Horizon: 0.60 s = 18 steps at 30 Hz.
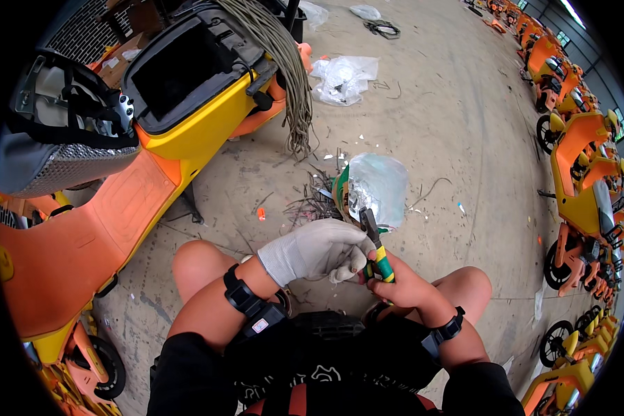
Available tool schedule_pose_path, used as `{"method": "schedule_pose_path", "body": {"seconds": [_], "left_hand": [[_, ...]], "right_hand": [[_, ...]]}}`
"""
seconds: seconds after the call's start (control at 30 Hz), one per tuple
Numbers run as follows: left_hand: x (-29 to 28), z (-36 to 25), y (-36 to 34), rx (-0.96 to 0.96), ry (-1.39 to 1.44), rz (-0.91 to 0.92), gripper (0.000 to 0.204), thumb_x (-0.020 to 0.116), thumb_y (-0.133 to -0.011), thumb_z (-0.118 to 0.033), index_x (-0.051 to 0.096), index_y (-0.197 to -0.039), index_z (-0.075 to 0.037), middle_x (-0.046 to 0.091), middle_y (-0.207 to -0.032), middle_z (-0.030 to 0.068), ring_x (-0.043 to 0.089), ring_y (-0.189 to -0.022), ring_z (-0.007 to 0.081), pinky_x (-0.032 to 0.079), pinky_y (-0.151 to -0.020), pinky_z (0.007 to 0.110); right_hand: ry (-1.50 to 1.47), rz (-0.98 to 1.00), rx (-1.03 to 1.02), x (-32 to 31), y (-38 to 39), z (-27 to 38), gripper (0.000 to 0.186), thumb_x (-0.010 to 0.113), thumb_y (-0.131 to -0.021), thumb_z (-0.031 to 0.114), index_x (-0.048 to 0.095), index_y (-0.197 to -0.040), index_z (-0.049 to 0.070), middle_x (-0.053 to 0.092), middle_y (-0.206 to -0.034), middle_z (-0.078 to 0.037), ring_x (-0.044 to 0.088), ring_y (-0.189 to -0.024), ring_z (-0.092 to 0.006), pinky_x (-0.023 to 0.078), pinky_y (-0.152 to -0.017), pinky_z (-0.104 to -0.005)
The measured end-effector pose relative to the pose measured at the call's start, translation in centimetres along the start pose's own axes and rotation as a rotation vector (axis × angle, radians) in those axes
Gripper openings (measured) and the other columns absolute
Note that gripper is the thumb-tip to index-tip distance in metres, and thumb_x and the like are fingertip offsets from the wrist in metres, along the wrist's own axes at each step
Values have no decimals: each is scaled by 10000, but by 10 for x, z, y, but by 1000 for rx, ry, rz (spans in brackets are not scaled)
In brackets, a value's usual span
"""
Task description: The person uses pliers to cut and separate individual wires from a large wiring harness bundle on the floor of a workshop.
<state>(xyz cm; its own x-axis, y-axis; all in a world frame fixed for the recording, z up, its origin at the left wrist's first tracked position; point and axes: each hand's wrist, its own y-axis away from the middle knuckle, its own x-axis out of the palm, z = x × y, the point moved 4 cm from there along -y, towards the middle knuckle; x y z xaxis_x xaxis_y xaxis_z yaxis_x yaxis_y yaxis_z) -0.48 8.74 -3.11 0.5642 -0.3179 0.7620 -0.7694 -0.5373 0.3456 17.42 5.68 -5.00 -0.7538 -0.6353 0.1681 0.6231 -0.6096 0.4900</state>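
My right hand is bare and wrapped round the green and yellow handles of a pair of pliers. The dark metal jaws point up and away from me. Just left of them, my left hand wears a pale grey glove. Its fingers are curled in close to the pliers, and whatever they pinch is hidden. Beyond both hands, a container with a green side and a clear plastic liner stands on the floor. A heap of dark wire scraps lies against its left side.
On my left stands a yellow and orange scooter with an open seat compartment. A thick bundle of grey-green cables hangs over its rear. Crumpled clear plastic lies farther off. Rows of similar scooters line the right side.
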Motion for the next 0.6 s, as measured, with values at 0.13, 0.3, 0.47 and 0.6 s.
{"method": "schedule_pose_path", "body": {"seconds": [0.13,0.3,0.47,0.6], "left_hand": [[-7,-9,0,19,-248,-47,325,490,-979,-239,653,-992,42,620,-656,85,453,-432,113,321,-404,237],[-9,-21,3,61,-744,-191,348,466,-984,-267,683,-964,3,631,-634,56,451,-440,99,344,-430,238],[-3,-28,4,199,-1236,-228,340,455,-979,-280,658,-902,-18,685,-665,44,601,-564,180,493,-612,319],[4,-30,7,208,-1515,-256,261,486,-936,-208,624,-831,-13,659,-764,113,646,-739,295,516,-746,414]], "right_hand": [[61,-1,-57,-5,-4,-4,584,532,-821,-81,436,-1366,104,534,-1118,-27,565,-978,-140,507,-722,-278],[-1,13,63,-3,-6,-3,649,523,-816,-103,401,-1425,83,532,-1187,-54,557,-1063,-168,528,-831,-323],[-122,103,-51,-8,-13,-23,669,515,-820,-122,366,-1450,44,492,-1327,-97,509,-1216,-219,533,-934,-363],[-68,99,-34,-8,-14,-27,657,539,-825,-112,374,-1443,35,483,-1344,-97,502,-1229,-224,525,-946,-353]]}}
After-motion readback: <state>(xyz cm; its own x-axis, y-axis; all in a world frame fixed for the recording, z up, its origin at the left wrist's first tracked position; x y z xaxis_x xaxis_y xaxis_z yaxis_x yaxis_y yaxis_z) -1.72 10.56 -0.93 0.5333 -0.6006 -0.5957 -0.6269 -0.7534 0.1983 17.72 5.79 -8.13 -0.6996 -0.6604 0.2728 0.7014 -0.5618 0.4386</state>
